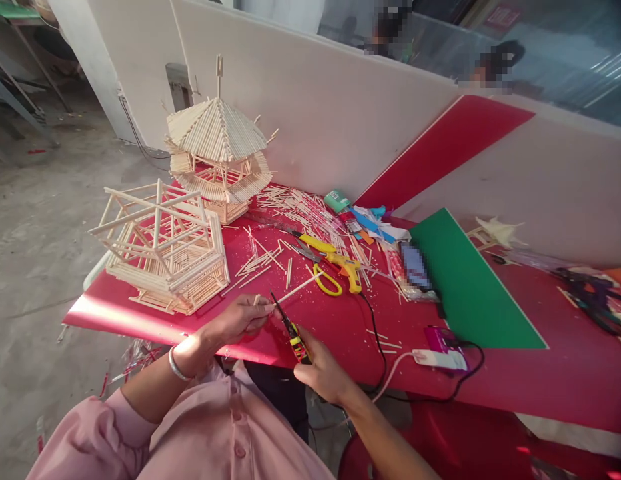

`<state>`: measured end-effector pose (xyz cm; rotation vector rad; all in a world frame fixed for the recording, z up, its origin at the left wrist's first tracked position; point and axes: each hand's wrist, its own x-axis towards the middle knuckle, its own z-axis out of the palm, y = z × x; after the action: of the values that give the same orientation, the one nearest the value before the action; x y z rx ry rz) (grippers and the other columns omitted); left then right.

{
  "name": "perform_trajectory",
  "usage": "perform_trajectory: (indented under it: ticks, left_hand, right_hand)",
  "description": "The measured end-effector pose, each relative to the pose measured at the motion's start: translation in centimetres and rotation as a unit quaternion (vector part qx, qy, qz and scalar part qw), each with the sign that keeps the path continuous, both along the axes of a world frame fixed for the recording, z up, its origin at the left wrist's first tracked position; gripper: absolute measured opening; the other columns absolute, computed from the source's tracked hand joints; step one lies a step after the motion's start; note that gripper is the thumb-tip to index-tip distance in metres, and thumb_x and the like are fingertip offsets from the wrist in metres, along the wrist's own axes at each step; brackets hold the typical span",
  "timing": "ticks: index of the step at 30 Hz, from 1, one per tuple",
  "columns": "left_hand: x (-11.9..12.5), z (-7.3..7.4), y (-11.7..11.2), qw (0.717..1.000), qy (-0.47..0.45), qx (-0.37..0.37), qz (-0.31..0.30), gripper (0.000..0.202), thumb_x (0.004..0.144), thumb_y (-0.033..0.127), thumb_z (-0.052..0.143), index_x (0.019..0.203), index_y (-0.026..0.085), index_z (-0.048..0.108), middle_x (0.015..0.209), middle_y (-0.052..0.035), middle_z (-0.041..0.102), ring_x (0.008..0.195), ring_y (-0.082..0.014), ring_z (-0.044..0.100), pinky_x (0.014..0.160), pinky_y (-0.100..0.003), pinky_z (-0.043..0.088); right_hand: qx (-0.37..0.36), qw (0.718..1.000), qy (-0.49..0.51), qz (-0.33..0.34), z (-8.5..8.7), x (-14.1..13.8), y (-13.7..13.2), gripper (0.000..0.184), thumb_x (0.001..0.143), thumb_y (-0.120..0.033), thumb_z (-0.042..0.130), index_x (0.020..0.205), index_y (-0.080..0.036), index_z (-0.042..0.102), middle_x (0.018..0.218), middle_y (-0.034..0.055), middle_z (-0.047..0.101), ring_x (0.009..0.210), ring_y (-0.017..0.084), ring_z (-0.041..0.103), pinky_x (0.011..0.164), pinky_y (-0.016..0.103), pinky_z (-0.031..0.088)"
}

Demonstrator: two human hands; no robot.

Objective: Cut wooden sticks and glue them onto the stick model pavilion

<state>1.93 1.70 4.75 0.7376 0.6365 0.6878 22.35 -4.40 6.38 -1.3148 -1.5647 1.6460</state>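
My left hand (250, 317) pinches a thin pale wooden stick (300, 287) that points to the right above the red table. In my right hand (320, 370) is a slim hand tool (294, 337) with a dark narrow tip and a black, yellow and red handle. Its tip crosses the stick close to my left fingertips; whether it touches the stick I cannot tell. Just beyond lie yellow-handled scissors (327, 283) and a yellow glue gun (347, 267). To the left stands an open frame model of sticks (165, 260).
A stick pagoda model (220, 140) stands at the back left. Many loose sticks (300, 207) are scattered across the red table (300, 333). A green board (470, 287), a phone (414, 265) and a white power strip (440, 360) with cords lie to the right. A pale wall (315, 127) rises behind.
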Motion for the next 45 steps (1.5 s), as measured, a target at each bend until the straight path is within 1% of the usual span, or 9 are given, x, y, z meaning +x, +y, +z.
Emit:
perform_trajectory:
  ticks: [8,16,22,29,32,35,39,42,45]
  left_hand:
    - [-0.5,-0.1,0.2,0.999,0.020,0.035,0.007,0.041,0.075,0.048,0.072,0.084,0.008,0.067,0.038,0.0103,0.033,0.036,-0.0035,0.019,0.041,-0.023,0.010]
    - [-1.3,-0.2,0.0,0.996,0.008,0.088,0.025,0.042,0.078,0.049,0.071,0.085,0.008,0.069,0.042,0.0085,0.034,0.040,-0.0046,0.025,0.045,-0.024,0.016]
    - [-0.8,-1.2,0.8,0.985,0.082,0.096,0.115,0.045,0.077,0.057,0.068,0.081,0.012,0.066,0.040,0.0085,0.038,0.038,-0.0060,0.031,0.044,-0.023,0.023]
    - [-0.1,-2.9,0.7,0.975,0.088,0.096,0.181,0.044,0.082,0.060,0.061,0.078,0.017,0.056,0.047,0.0047,0.051,0.040,-0.0088,0.043,0.044,-0.023,0.031]
    - [-0.4,-3.2,0.4,0.966,0.061,0.105,0.230,0.043,0.082,0.059,0.062,0.076,0.018,0.049,0.058,0.0025,0.057,0.053,-0.0112,0.054,0.054,-0.024,0.041]
    - [-0.1,-3.5,0.2,0.952,0.102,0.122,0.262,0.043,0.079,0.056,0.066,0.073,0.019,0.046,0.054,0.0065,0.050,0.050,-0.0092,0.046,0.053,-0.022,0.038]
    - [0.8,-3.8,0.3,0.921,0.223,0.171,0.269,0.040,0.072,0.050,0.074,0.066,0.017,0.051,0.049,0.0078,0.044,0.047,-0.0072,0.037,0.048,-0.020,0.028]
    - [1.2,-4.0,0.3,0.897,0.278,0.214,0.269,0.029,0.077,0.043,0.069,0.075,0.015,0.064,0.059,0.0021,0.059,0.056,-0.0111,0.050,0.054,-0.022,0.037]
    - [1.2,-4.3,0.0,0.885,0.297,0.240,0.264,0.025,0.084,0.038,0.062,0.086,0.015,0.071,0.077,-0.0048,0.072,0.072,-0.0171,0.063,0.065,-0.026,0.047]
  right_hand:
    - [-0.109,0.993,0.037,-0.036,-0.6,1.5,-0.5,0.032,0.059,-0.014,0.059,0.091,-0.020,0.062,0.072,-0.0037,0.051,0.063,0.011,0.043,0.060,0.025,0.036]
    - [-0.358,0.896,0.262,0.032,-1.8,2.2,-0.2,0.047,0.053,-0.014,0.063,0.100,-0.018,0.065,0.071,-0.0043,0.048,0.056,0.007,0.042,0.055,0.025,0.034]
    - [-0.203,0.978,-0.006,-0.041,0.3,1.8,3.9,0.044,0.053,-0.020,0.060,0.097,-0.018,0.062,0.064,-0.0053,0.052,0.052,0.008,0.044,0.050,0.023,0.030]
    - [-0.176,0.971,-0.160,0.035,2.1,1.5,10.8,0.021,0.061,-0.034,0.066,0.071,-0.018,0.058,0.052,-0.0039,0.053,0.049,0.011,0.046,0.049,0.024,0.031]
    - [-0.030,0.962,-0.266,0.060,1.0,2.9,9.3,0.036,0.065,-0.038,0.069,0.094,-0.018,0.065,0.078,0.0020,0.067,0.072,0.018,0.059,0.063,0.028,0.043]
    - [0.164,0.878,-0.449,0.002,-1.2,4.9,6.2,0.059,0.069,-0.039,0.069,0.122,-0.015,0.059,0.117,0.0165,0.064,0.105,0.032,0.060,0.085,0.041,0.045]
    - [0.245,0.805,-0.540,-0.009,-3.1,6.8,2.7,0.073,0.074,-0.051,0.068,0.135,-0.014,0.052,0.120,0.0212,0.061,0.109,0.037,0.058,0.091,0.051,0.042]
    - [0.325,0.800,-0.502,-0.055,-2.1,6.0,1.9,0.079,0.070,-0.062,0.071,0.133,-0.018,0.054,0.120,0.0193,0.059,0.112,0.038,0.054,0.093,0.053,0.041]
    - [0.379,0.850,-0.354,-0.097,-0.1,2.6,2.5,0.052,0.084,-0.052,0.063,0.128,-0.025,0.059,0.112,0.0124,0.063,0.108,0.030,0.058,0.095,0.045,0.043]
